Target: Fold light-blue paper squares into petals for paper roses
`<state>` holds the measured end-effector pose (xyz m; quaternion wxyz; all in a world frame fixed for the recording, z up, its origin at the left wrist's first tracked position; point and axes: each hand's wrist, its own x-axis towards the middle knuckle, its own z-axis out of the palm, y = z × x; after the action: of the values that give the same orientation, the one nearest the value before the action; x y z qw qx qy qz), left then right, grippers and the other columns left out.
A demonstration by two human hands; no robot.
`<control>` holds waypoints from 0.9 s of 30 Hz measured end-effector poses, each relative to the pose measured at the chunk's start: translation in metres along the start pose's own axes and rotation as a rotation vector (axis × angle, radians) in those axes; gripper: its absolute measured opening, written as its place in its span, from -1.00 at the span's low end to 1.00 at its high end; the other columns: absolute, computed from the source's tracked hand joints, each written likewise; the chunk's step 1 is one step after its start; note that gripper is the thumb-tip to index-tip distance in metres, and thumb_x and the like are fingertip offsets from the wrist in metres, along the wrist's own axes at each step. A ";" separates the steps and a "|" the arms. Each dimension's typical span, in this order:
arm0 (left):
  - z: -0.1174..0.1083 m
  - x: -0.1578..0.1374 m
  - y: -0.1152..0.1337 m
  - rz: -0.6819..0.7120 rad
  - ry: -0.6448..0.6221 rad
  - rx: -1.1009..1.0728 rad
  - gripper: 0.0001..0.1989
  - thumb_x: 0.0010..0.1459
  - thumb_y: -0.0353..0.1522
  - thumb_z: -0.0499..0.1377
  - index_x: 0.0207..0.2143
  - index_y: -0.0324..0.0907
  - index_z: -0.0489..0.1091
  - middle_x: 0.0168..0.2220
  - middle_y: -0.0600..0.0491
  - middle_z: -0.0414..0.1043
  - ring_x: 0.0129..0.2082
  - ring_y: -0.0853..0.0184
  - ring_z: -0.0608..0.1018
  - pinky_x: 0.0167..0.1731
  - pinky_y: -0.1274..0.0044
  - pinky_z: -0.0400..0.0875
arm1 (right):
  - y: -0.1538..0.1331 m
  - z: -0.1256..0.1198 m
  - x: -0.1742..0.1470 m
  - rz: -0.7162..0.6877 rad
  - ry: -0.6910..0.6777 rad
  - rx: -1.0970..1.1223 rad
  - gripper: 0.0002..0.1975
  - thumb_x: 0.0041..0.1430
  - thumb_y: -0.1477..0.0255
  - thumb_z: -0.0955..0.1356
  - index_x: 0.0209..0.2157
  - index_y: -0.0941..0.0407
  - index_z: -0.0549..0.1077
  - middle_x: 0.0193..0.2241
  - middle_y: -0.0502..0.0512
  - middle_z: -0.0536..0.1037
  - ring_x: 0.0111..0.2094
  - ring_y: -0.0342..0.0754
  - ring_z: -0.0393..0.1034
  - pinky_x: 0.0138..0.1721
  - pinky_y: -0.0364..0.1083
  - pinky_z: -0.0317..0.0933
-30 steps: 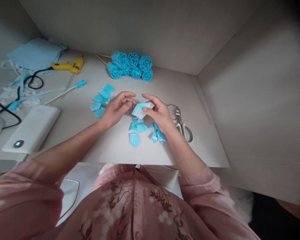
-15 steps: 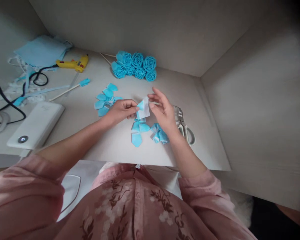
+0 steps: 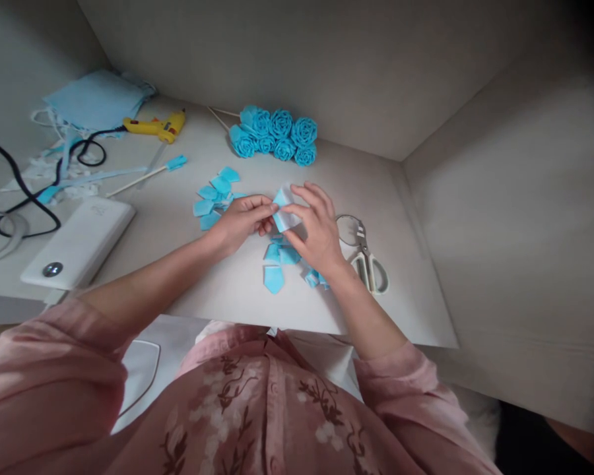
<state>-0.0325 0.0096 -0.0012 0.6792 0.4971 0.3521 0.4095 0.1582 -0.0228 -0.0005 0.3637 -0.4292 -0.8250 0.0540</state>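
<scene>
My left hand pinches the left edge of a small blue-and-white piece of mask fabric, with a white face showing beside a blue fold. Curled over its right side is my right hand, its index finger and thumb on the piece. Folded blue petal pieces lie spread beyond my left hand. More blue pieces rest below the held one, and a small heap is partly hidden under my right wrist. Scissors with white handles lie right of that hand.
Several blue fabric roses on sticks lie at the back. On the left are a yellow glue gun, a stack of blue face masks, a blue-tipped stick, a white power bank and a black cord.
My right hand has moved left onto the fabric piece, its fingers now over the white side. The whole view has shifted slightly, and the scissors show more fully.
</scene>
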 end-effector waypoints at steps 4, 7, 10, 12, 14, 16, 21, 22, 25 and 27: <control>0.001 -0.001 -0.001 0.023 0.009 0.046 -0.68 0.00 -0.16 0.35 -0.51 -0.20 0.38 -0.59 0.12 0.37 -0.60 0.49 0.38 -0.53 0.59 0.27 | 0.002 0.002 0.000 0.011 0.067 0.034 -0.90 0.26 0.32 0.34 -0.30 -0.07 0.53 0.04 0.03 0.49 0.19 0.16 0.23 0.25 0.25 0.10; 0.002 -0.001 -0.001 0.066 0.057 0.124 -0.66 -0.02 -0.13 0.36 -0.52 -0.20 0.38 -0.61 0.14 0.34 -0.61 0.50 0.35 -0.55 0.60 0.24 | 0.002 0.003 0.000 0.041 0.078 0.088 -0.88 0.23 0.26 0.38 -0.35 -0.05 0.54 0.01 0.06 0.50 0.16 0.16 0.24 0.24 0.25 0.09; 0.003 -0.001 -0.001 0.097 0.099 0.189 -0.64 -0.04 -0.12 0.36 -0.51 -0.20 0.38 -0.62 0.15 0.31 -0.61 0.50 0.33 -0.58 0.61 0.21 | 0.001 0.004 0.001 0.075 0.116 0.138 -0.87 0.22 0.26 0.39 -0.38 -0.03 0.53 -0.03 0.08 0.51 0.11 0.13 0.28 0.19 0.22 0.14; 0.004 -0.001 -0.001 0.099 0.111 0.202 -0.64 -0.04 -0.11 0.36 -0.51 -0.20 0.38 -0.61 0.15 0.32 -0.61 0.50 0.33 -0.58 0.60 0.21 | -0.001 0.005 0.000 0.109 0.150 0.176 -0.87 0.22 0.28 0.39 -0.39 -0.01 0.52 -0.06 0.10 0.52 0.06 0.10 0.32 0.15 0.18 0.19; 0.004 -0.001 -0.001 0.095 0.111 0.205 -0.63 -0.04 -0.10 0.35 -0.51 -0.20 0.38 -0.59 0.14 0.33 -0.61 0.50 0.33 -0.58 0.60 0.22 | -0.002 0.006 0.000 0.169 0.172 0.211 -0.88 0.21 0.31 0.39 -0.40 0.01 0.50 -0.08 0.11 0.53 0.03 0.07 0.36 0.12 0.15 0.21; 0.004 -0.001 -0.001 0.092 0.103 0.205 -0.63 -0.04 -0.09 0.35 -0.51 -0.20 0.38 -0.59 0.13 0.35 -0.61 0.49 0.34 -0.58 0.60 0.23 | -0.002 0.006 0.000 0.240 0.182 0.243 -0.90 0.18 0.34 0.40 -0.41 0.03 0.48 -0.10 0.12 0.53 0.01 0.06 0.38 0.12 0.14 0.21; 0.004 -0.001 -0.002 0.092 0.082 0.190 -0.63 -0.04 -0.09 0.35 -0.50 -0.20 0.38 -0.57 0.12 0.36 -0.60 0.49 0.35 -0.60 0.61 0.23 | 0.000 0.008 0.001 0.350 0.165 0.417 -0.89 0.14 0.34 0.41 -0.39 0.05 0.45 -0.12 0.11 0.53 -0.03 0.00 0.42 0.09 0.05 0.26; 0.004 -0.001 -0.002 0.091 0.078 0.190 -0.64 -0.03 -0.10 0.35 -0.50 -0.20 0.38 -0.57 0.12 0.36 -0.61 0.49 0.35 -0.60 0.61 0.23 | 0.001 0.009 0.001 0.365 0.157 0.462 -0.88 0.14 0.33 0.41 -0.39 0.05 0.44 -0.13 0.10 0.54 -0.04 -0.02 0.43 0.07 0.03 0.27; 0.004 -0.002 -0.002 0.091 0.066 0.199 -0.64 -0.02 -0.09 0.34 -0.50 -0.19 0.39 -0.58 0.12 0.36 -0.61 0.49 0.35 -0.60 0.61 0.23 | 0.002 0.011 0.001 0.419 0.134 0.546 -0.86 0.13 0.30 0.41 -0.38 0.06 0.43 -0.22 0.05 0.56 -0.14 -0.07 0.45 0.01 -0.02 0.29; 0.004 -0.002 -0.002 0.093 0.059 0.210 -0.64 -0.01 -0.09 0.33 -0.51 -0.19 0.39 -0.59 0.12 0.36 -0.62 0.49 0.35 -0.60 0.61 0.23 | 0.002 0.011 0.001 0.459 0.119 0.556 -0.84 0.13 0.28 0.41 -0.38 0.06 0.44 -0.31 0.00 0.56 -0.22 -0.09 0.44 -0.03 -0.04 0.29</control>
<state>-0.0293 0.0053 -0.0017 0.5932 0.5689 0.3894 0.4158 0.1520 -0.0187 -0.0086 0.4922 -0.4902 -0.6386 0.3312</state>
